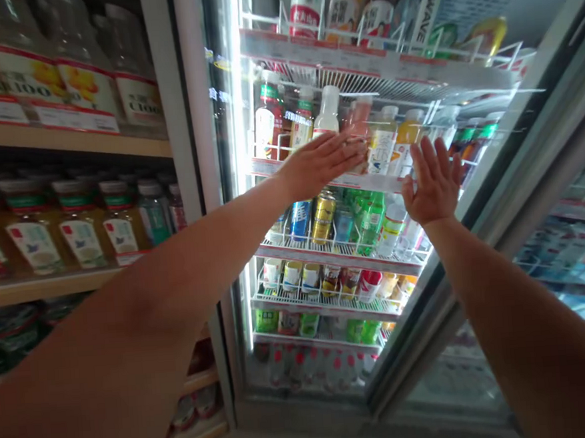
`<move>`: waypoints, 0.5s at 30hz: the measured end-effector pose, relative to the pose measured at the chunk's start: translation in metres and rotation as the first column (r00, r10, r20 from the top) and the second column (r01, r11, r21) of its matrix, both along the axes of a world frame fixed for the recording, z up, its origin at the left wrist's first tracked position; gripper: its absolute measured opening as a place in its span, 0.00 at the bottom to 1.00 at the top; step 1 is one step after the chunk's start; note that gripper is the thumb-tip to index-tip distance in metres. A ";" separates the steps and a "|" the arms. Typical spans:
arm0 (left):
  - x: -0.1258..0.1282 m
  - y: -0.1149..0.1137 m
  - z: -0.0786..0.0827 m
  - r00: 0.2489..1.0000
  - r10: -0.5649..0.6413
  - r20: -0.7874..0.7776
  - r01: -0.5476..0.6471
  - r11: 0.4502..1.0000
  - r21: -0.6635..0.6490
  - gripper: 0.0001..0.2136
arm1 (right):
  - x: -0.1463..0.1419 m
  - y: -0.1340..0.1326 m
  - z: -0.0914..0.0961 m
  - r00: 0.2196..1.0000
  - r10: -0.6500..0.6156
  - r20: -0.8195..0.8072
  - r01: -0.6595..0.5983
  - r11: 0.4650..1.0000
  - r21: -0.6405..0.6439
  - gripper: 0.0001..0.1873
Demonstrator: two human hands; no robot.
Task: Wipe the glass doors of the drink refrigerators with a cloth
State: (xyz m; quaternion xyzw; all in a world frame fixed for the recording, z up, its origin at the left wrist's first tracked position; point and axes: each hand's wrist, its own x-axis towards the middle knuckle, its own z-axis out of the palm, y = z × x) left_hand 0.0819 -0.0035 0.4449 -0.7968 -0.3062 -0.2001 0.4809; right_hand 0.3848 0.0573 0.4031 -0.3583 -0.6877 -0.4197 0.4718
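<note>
My left hand (321, 165) reaches in from the left, its fingers stretched out flat towards the right, in front of the second shelf of a lit drinks fridge (330, 410). Behind its fingertips stands a pink bottle (360, 115), and a white-capped bottle (328, 103) rises just above the knuckles. Whether the fingers touch any bottle I cannot tell. To the right, my right hand (433, 186) is raised with fingers apart and holds nothing. Nearest to it are an orange drink bottle (409, 132) and a pale-labelled bottle (381, 143).
Below the hands, a wire shelf carries a blue can (300, 220), a gold can (324, 215) and green bottles (371, 219). Wire guards front the shelves. A metal door frame (503, 224) slants along the right. Wooden shelving (72, 146) with juice bottles (33, 237) stands left.
</note>
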 end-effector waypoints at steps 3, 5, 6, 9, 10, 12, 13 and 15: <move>-0.006 0.003 0.011 0.981 -0.015 0.194 -0.017 0.987 0.162 0.26 | 0.001 0.003 -0.001 1.000 0.028 0.004 -0.029 0.999 0.045 0.34; -0.010 0.003 0.006 0.976 -0.025 0.214 -0.023 0.976 0.218 0.25 | 0.001 0.005 -0.001 1.000 0.025 0.015 -0.026 0.999 0.039 0.34; -0.013 0.003 0.002 0.989 -0.028 0.142 -0.002 0.978 0.211 0.24 | 0.002 0.005 -0.001 1.000 0.020 0.018 -0.020 0.999 0.027 0.34; -0.028 0.001 -0.002 0.979 -0.059 -0.194 0.081 0.991 0.109 0.23 | 0.001 0.004 -0.002 1.000 0.012 0.014 -0.012 1.000 0.021 0.34; -0.034 0.000 0.001 0.968 -0.065 -0.242 0.090 0.992 0.093 0.23 | 0.001 0.004 -0.002 1.000 0.014 0.013 -0.015 0.999 0.029 0.34; -0.046 0.000 0.010 0.984 -0.052 -0.168 0.074 0.990 0.124 0.24 | 0.001 0.003 -0.002 1.000 0.017 0.015 -0.018 0.999 0.038 0.33; -0.050 0.001 0.013 0.996 -0.042 -0.074 0.053 0.986 0.158 0.25 | 0.000 0.002 -0.002 1.000 0.016 0.016 -0.016 0.999 0.037 0.33; -0.055 0.003 0.013 0.993 -0.038 0.111 0.012 0.974 0.227 0.26 | 0.000 0.001 -0.001 1.000 0.008 0.016 -0.009 1.000 0.028 0.33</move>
